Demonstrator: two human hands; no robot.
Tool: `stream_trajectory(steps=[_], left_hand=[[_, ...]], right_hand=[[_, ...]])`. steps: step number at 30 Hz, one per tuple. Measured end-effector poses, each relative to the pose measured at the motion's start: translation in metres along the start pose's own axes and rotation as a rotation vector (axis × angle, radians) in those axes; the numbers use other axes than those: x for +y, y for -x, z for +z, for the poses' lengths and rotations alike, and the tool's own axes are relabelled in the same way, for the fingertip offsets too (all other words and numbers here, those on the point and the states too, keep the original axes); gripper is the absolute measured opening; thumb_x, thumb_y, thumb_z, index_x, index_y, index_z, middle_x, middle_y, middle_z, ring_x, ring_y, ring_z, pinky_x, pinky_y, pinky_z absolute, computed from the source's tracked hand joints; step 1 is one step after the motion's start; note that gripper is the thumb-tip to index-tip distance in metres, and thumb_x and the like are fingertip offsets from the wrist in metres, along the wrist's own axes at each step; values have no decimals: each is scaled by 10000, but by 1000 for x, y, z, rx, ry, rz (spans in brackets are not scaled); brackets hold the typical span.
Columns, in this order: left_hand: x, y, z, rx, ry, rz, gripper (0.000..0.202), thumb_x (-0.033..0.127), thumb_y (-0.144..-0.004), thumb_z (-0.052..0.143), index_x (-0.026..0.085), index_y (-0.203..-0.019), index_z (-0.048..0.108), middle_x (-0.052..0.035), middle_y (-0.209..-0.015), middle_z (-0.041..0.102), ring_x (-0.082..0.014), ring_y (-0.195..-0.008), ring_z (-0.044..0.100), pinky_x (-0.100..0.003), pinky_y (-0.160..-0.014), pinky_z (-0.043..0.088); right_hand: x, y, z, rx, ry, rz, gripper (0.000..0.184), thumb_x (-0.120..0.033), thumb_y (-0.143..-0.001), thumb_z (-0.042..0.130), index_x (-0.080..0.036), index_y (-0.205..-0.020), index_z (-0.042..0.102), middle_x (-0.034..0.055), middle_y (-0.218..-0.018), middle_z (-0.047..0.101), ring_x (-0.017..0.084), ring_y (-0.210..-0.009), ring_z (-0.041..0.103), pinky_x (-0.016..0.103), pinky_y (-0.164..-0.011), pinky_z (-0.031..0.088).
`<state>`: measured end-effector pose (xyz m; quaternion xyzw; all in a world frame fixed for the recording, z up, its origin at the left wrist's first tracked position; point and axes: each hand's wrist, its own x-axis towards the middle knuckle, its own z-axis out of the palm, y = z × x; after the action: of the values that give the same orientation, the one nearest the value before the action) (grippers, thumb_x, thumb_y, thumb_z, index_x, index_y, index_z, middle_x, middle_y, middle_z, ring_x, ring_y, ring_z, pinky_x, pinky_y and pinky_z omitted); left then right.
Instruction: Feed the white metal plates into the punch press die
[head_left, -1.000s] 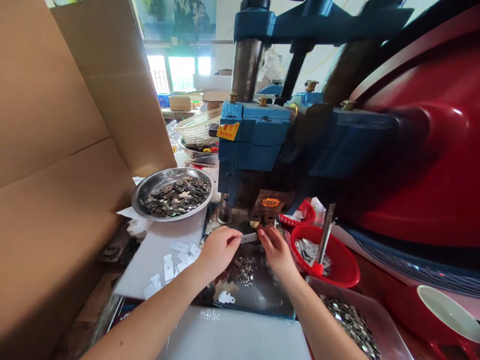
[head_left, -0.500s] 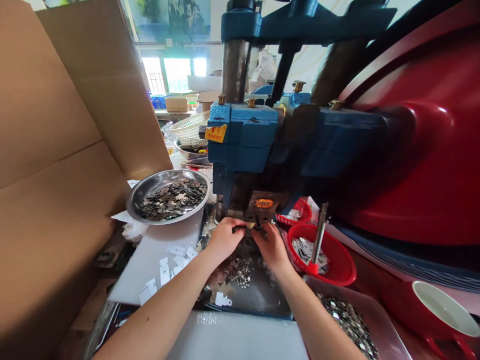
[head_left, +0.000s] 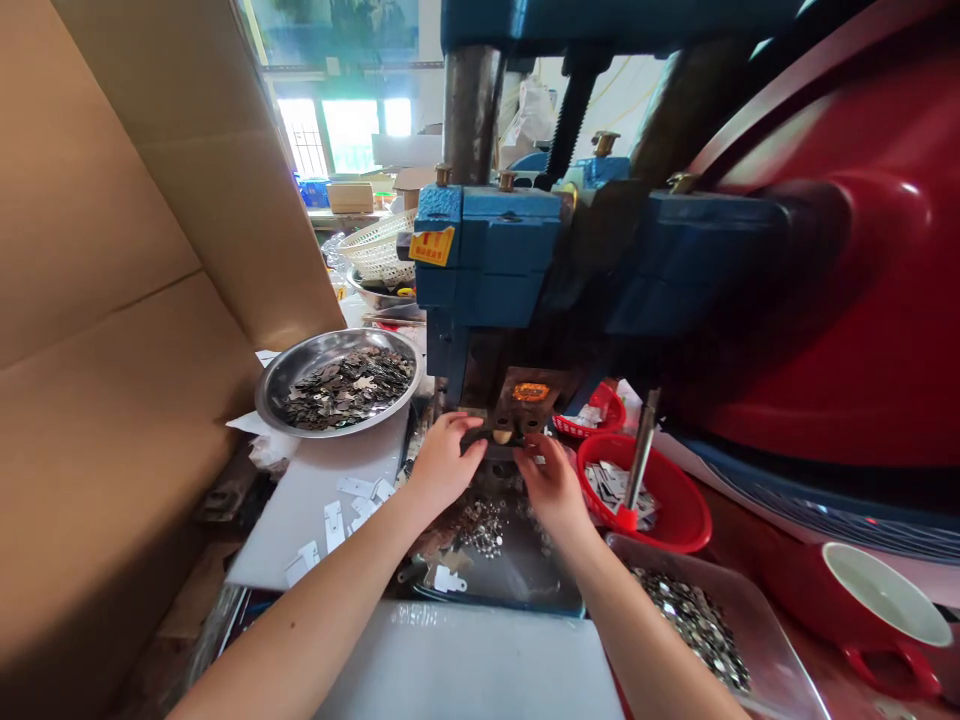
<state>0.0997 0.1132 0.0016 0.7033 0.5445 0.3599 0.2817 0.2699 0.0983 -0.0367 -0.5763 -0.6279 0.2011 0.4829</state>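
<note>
Under the head of a blue press (head_left: 495, 255), my left hand (head_left: 444, 465) is closed in a pinch on a small dark flat metal piece (head_left: 474, 437). My right hand (head_left: 553, 485) is closed too, its thumb and fingers at the right end of the same piece. Between the fingertips shows a small rounded tan part (head_left: 502, 437) at the die, right below the press head. Exactly how the piece sits on the die is hidden by my fingers. Just below my hands lie small shiny metal parts (head_left: 484, 530) on a dark tray (head_left: 525, 585).
To the left stands a steel bowl (head_left: 274, 420) of dark metal pieces, with white flat plates (head_left: 334, 525) nearby. On the right are a red basket (head_left: 694, 510), an upright metal rod (head_left: 641, 450), a clear bin (head_left: 780, 660), a red mug (head_left: 847, 600) and a large red wheel (head_left: 810, 330). Cardboard (head_left: 112, 400) walls the left.
The view has tipped slightly downward. My left fingers have shifted a little and more of the dark piece and the tan part shows between my hands. Both hands stay at the die.
</note>
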Motion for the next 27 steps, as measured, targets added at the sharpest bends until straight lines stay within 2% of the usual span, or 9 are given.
stream_trajectory(steps=[1, 2, 5, 6, 8, 12, 19, 22, 27], left_hand=[[0, 9, -7, 29, -54, 20, 223, 235, -821, 543, 193, -1019, 637, -67, -1120, 601, -212, -1073, 537, -363, -980, 389], [0, 21, -14, -11, -108, 57, 183, 251, -847, 514, 203, -964, 645, -53, -1036, 619, -200, -998, 563, -351, -921, 422], [-5, 57, -32, -341, -232, 156, 160, 273, -860, 506, 234, -844, 660, -13, -855, 627, -176, -838, 583, -313, -787, 452], [-8, 68, -35, -411, -275, 182, 121, 291, -834, 555, 237, -856, 662, -13, -867, 623, -186, -857, 576, -321, -798, 445], [-13, 86, -38, -447, -355, 168, 124, 295, -790, 618, 238, -893, 657, -22, -914, 609, -205, -897, 560, -340, -819, 435], [-16, 102, -34, -351, -426, 90, 172, 267, -776, 630, 235, -945, 636, -30, -978, 582, -210, -921, 541, -351, -831, 430], [-10, 117, -20, -161, -571, 30, 119, 322, -769, 647, 224, -836, 638, -40, -1033, 588, -243, -923, 537, -411, -810, 422], [-10, 122, -17, -131, -574, 29, 70, 275, -794, 618, 237, -843, 650, -28, -1102, 590, -248, -963, 535, -425, -835, 409], [-11, 122, -16, -140, -521, -11, 46, 255, -781, 624, 237, -807, 658, -23, -1066, 599, -235, -932, 551, -397, -814, 426]], right_hand=[[-2, 6, -6, -10, 8, 0, 261, -364, -808, 482, -196, -971, 597, 75, -957, 617, 215, -891, 573, 352, -784, 462], [-4, 12, -13, -34, 23, -1, 246, -360, -816, 483, -203, -963, 603, 70, -952, 622, 212, -890, 577, 344, -781, 463], [-5, 32, -33, -135, 103, 8, 210, -346, -831, 481, -223, -923, 626, 54, -943, 643, 210, -911, 591, 349, -822, 458], [-3, 38, -38, -157, 127, 13, 209, -348, -834, 480, -227, -912, 632, 52, -944, 650, 213, -926, 593, 355, -842, 453], [2, 49, -47, -167, 150, 19, 218, -361, -836, 478, -228, -900, 639, 52, -949, 659, 217, -947, 596, 361, -864, 450], [11, 63, -56, -169, 158, 15, 237, -384, -844, 469, -226, -872, 643, 56, -919, 671, 215, -910, 613, 352, -839, 470], [9, 79, -56, -193, 224, -9, 256, -410, -867, 454, -237, -864, 642, 66, -907, 667, 228, -894, 606, 370, -813, 472], [5, 82, -54, -205, 246, -54, 242, -398, -876, 452, -243, -877, 638, 59, -909, 664, 221, -892, 603, 361, -808, 470], [7, 78, -55, -187, 305, -97, 253, -389, -887, 430, -241, -866, 635, 56, -906, 669, 216, -883, 609, 354, -798, 476]])
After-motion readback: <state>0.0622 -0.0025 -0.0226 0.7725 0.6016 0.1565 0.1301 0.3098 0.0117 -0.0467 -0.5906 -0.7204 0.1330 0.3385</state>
